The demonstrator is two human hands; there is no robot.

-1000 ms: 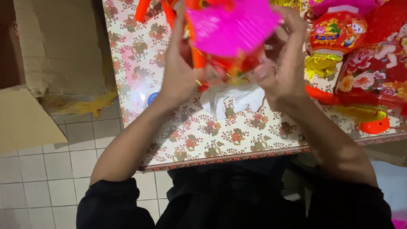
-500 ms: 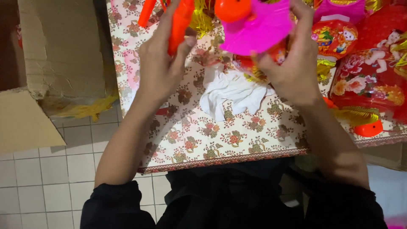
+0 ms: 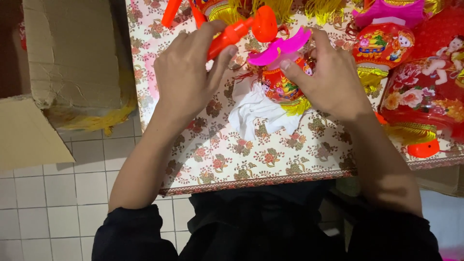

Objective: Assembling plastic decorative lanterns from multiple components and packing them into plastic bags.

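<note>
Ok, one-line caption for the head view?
Left hand grips orange handle; right hand holds pink-topped lantern over floral table.

1 head-worn camera looks steeply down, close over the floral table (image 3: 290, 159).

The orange plastic handle stick (image 3: 231, 35) is tilted, its lower end between the fingers and its upper end at a round orange knob near the top of the table. The curved pink plastic lid (image 3: 279, 47) sits on top of the small red lantern with printed pictures and yellow fringe (image 3: 282, 89), which hangs above a white cloth.
</note>
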